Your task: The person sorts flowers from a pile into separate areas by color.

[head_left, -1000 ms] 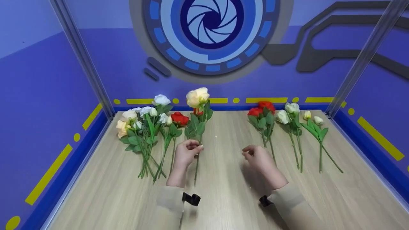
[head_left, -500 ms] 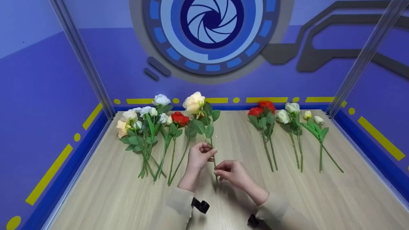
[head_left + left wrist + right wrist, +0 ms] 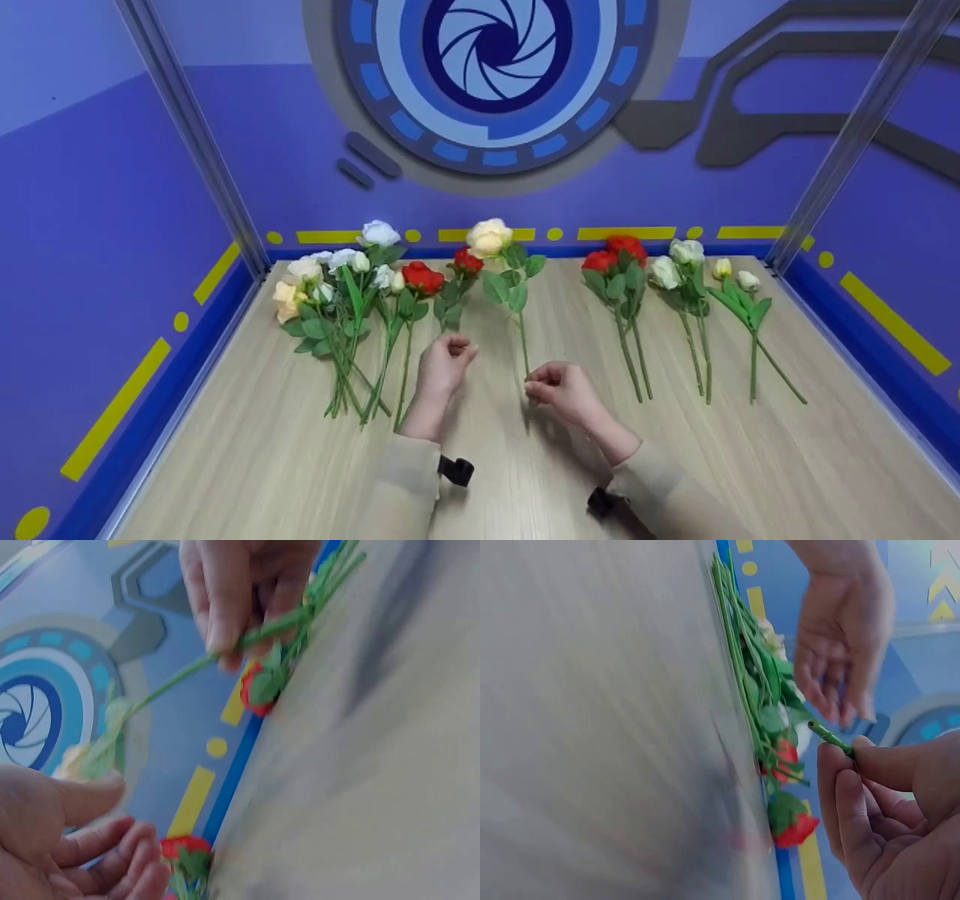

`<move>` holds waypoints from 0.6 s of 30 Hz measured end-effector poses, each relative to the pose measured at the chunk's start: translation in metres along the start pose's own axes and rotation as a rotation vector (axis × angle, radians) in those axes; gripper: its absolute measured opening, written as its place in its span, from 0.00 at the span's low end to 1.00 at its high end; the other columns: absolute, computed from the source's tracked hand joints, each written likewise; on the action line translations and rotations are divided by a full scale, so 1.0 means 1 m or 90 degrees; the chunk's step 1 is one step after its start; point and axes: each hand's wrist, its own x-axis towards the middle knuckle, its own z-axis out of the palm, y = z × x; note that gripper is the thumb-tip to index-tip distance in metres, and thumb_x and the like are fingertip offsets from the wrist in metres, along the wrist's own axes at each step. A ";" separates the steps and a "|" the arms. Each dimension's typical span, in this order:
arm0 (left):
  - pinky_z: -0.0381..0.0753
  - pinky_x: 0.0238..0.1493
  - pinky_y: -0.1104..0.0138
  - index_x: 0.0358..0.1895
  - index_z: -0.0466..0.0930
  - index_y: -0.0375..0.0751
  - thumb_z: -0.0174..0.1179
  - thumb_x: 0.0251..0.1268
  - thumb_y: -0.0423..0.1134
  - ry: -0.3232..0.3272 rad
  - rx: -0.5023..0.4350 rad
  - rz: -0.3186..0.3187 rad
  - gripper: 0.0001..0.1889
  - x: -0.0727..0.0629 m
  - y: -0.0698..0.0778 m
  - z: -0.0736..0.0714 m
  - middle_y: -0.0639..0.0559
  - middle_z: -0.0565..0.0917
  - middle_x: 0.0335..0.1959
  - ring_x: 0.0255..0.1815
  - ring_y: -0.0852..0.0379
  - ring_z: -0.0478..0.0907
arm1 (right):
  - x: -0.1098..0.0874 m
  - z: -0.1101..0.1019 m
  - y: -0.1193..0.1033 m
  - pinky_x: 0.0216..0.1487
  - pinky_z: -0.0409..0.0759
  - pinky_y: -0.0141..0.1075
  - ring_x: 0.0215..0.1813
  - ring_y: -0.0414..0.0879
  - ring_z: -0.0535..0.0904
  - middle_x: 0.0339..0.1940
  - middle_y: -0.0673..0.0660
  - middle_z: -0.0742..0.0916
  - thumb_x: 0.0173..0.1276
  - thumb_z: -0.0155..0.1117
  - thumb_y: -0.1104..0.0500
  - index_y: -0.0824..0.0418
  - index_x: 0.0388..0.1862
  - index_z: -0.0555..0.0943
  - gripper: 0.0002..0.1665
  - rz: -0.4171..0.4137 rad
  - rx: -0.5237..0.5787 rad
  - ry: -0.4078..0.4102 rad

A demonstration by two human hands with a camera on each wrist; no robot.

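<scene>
Right hand and left hand are apart over the wooden table. Thumb and fingertips of the right pinch the green stem of a peach rose near its lower end. The rose is raised off the table, its bloom at 11 o'clock from that hand; in the right wrist view the cut end juts just past the pinch. At 9 o'clock from the right hand, the left has its fingers loosely bent; the wrist views are blurred, but it seems to hold nothing.

From the left hand, two red roses lie near 12 o'clock, one either side of the hour, and a bunch of white and peach flowers lies at 10. From the right hand, a pair of red roses has its blooms at 1 o'clock, while a pair of white roses and two crossed budded flowers, one yellow and one white, lie around 2. Beige sleeves cover both forearms.
</scene>
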 end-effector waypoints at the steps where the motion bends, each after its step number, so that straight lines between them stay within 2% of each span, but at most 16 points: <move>1: 0.84 0.47 0.57 0.49 0.84 0.31 0.67 0.70 0.35 0.016 0.044 -0.006 0.11 0.001 -0.004 -0.003 0.40 0.86 0.43 0.44 0.47 0.84 | 0.003 -0.003 0.002 0.35 0.86 0.34 0.31 0.39 0.83 0.31 0.61 0.89 0.70 0.67 0.69 0.75 0.38 0.83 0.06 0.019 0.005 0.011; 4: 0.82 0.53 0.50 0.53 0.82 0.31 0.66 0.70 0.34 0.033 0.161 -0.053 0.14 0.003 -0.014 -0.011 0.37 0.84 0.49 0.53 0.40 0.81 | 0.010 -0.012 0.010 0.32 0.82 0.30 0.29 0.38 0.81 0.27 0.55 0.88 0.69 0.68 0.69 0.74 0.36 0.84 0.05 0.062 -0.005 0.053; 6: 0.81 0.54 0.47 0.55 0.81 0.31 0.66 0.71 0.37 0.021 0.229 -0.093 0.16 0.003 -0.019 -0.014 0.35 0.82 0.51 0.56 0.37 0.79 | 0.014 -0.017 0.016 0.29 0.78 0.28 0.26 0.37 0.79 0.24 0.53 0.87 0.69 0.69 0.69 0.73 0.35 0.84 0.05 0.081 -0.021 0.074; 8: 0.81 0.54 0.46 0.54 0.81 0.30 0.67 0.70 0.39 0.004 0.272 -0.115 0.17 0.003 -0.023 -0.017 0.34 0.81 0.52 0.56 0.34 0.78 | 0.017 -0.023 0.023 0.26 0.74 0.28 0.24 0.38 0.78 0.22 0.52 0.86 0.68 0.69 0.69 0.71 0.33 0.85 0.05 0.091 -0.049 0.088; 11: 0.81 0.54 0.45 0.52 0.80 0.27 0.67 0.69 0.36 -0.014 0.311 -0.107 0.16 0.002 -0.028 -0.019 0.31 0.81 0.50 0.54 0.33 0.79 | 0.021 -0.029 0.031 0.25 0.75 0.28 0.24 0.38 0.78 0.22 0.52 0.86 0.68 0.69 0.69 0.71 0.32 0.85 0.04 0.125 -0.049 0.092; 15: 0.83 0.52 0.45 0.51 0.79 0.25 0.55 0.73 0.27 -0.005 0.341 -0.077 0.10 0.002 -0.032 -0.018 0.29 0.82 0.47 0.50 0.32 0.82 | 0.024 -0.034 0.038 0.27 0.82 0.29 0.25 0.39 0.81 0.24 0.53 0.87 0.68 0.68 0.70 0.72 0.34 0.84 0.03 0.164 -0.016 0.085; 18: 0.84 0.51 0.46 0.49 0.80 0.25 0.45 0.75 0.24 -0.001 0.337 -0.071 0.12 0.002 -0.033 -0.017 0.29 0.84 0.44 0.48 0.32 0.83 | 0.025 -0.036 0.040 0.28 0.83 0.30 0.24 0.39 0.82 0.24 0.54 0.87 0.68 0.68 0.71 0.73 0.35 0.85 0.03 0.168 -0.009 0.079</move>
